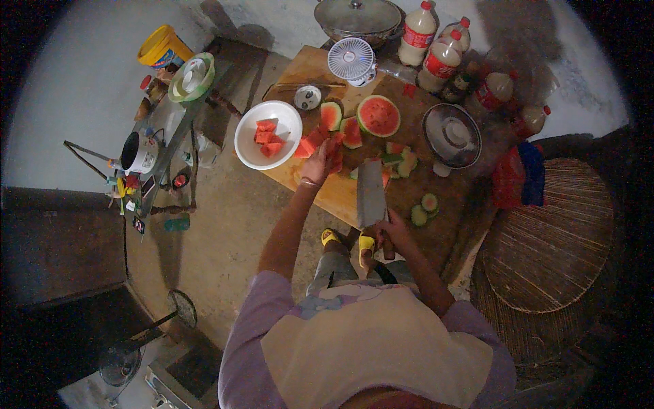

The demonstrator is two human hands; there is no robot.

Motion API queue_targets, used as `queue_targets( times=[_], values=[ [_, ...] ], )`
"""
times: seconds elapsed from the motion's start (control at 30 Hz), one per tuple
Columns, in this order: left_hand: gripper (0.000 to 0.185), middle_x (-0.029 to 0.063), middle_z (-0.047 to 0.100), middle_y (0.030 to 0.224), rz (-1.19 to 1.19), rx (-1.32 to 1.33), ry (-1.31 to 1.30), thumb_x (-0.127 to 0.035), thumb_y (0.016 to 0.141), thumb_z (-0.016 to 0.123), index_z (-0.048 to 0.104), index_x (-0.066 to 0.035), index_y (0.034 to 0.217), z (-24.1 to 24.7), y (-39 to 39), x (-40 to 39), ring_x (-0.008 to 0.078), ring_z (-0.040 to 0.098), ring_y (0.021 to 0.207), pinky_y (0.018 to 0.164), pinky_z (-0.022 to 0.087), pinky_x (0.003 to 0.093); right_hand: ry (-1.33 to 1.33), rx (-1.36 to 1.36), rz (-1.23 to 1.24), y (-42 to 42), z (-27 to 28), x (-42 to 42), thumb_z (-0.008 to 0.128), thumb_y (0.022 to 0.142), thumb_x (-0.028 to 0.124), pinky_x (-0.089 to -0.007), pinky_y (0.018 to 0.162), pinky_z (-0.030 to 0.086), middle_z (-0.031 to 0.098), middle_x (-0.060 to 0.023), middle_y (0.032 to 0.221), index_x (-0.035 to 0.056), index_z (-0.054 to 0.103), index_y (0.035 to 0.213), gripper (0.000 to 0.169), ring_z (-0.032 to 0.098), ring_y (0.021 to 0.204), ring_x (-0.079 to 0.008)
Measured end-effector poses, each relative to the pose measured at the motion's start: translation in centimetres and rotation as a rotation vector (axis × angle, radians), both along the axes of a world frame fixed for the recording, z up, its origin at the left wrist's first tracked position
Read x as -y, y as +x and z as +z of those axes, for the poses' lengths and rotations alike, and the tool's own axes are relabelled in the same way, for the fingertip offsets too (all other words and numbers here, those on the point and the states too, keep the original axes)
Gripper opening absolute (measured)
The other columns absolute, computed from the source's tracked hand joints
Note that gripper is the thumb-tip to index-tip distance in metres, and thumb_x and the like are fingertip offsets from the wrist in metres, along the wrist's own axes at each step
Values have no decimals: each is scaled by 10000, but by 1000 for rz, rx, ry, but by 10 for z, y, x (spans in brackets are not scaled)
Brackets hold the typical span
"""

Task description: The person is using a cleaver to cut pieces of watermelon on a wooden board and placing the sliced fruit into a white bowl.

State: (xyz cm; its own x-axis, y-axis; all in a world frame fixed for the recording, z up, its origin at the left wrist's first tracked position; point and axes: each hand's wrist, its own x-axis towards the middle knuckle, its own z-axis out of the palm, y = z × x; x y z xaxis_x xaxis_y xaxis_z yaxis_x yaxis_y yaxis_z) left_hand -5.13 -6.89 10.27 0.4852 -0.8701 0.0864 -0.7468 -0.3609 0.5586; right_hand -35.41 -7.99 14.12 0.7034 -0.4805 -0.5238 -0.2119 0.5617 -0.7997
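Observation:
My right hand (394,232) grips the handle of a broad-bladed cleaver (371,191), its blade held up over the front of the wooden table. My left hand (318,164) is on red watermelon flesh (335,153), its fingers partly hidden against it. Cut watermelon chunks (306,145) lie just beyond that hand. A white bowl (245,148) to its left holds several watermelon cubes (264,137). Farther back are a watermelon half (379,116), cut face up, and two rind-on wedges (331,115). Rind pieces (406,162) lie right of the blade.
A small white fan (351,61), a panda-faced round item (307,97) and a lidded pan (352,18) stand at the back. Filled plastic bottles (420,36) and a pot lid (452,135) are at right. Two rind ends (429,203) lie near the front. A woven round mat (552,235) is at far right.

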Motion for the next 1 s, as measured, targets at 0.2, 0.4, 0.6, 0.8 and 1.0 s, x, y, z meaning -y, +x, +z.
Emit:
queue_targets(
  times=[0.2,0.4,0.6,0.8,1.0],
  values=[
    [504,138,641,977,107,-228,-162,-248,808,606,433,-78,1250,-46,23,18,293,627,863,690,511,387,62,28,-12,-4,22,6,519,864,94,-278,443,459,495,-40,697,39,424,1110,269,503,523,-124],
    [552,66,632,1014,277,-1116,-496,-216,741,713,463,-63,1209,-87,57,-4,152,607,795,627,494,276,-24,-53,41,-5,28,11,532,864,115,-276,435,448,500,-30,702,53,404,1189,355,496,513,-115],
    [512,49,598,1087,285,-1351,-310,-190,781,676,428,-93,1219,21,-46,-77,128,590,764,573,471,246,-455,-132,43,-28,27,12,541,865,133,-295,713,475,585,-103,919,31,384,1289,463,575,797,-180],
    [556,68,561,1128,308,-1511,-177,-172,742,715,405,-101,1197,-30,-85,-109,193,580,902,677,523,341,-614,-414,344,-30,59,11,526,862,192,-345,768,452,596,-148,972,46,390,1292,474,583,865,-235],
    [572,108,558,1058,204,-657,-167,-162,717,732,409,-45,1174,-95,-72,-97,234,560,967,787,499,332,-867,-420,549,-23,54,1,503,858,238,-428,714,463,602,-211,945,79,441,1225,404,594,843,-359]
  ],
)
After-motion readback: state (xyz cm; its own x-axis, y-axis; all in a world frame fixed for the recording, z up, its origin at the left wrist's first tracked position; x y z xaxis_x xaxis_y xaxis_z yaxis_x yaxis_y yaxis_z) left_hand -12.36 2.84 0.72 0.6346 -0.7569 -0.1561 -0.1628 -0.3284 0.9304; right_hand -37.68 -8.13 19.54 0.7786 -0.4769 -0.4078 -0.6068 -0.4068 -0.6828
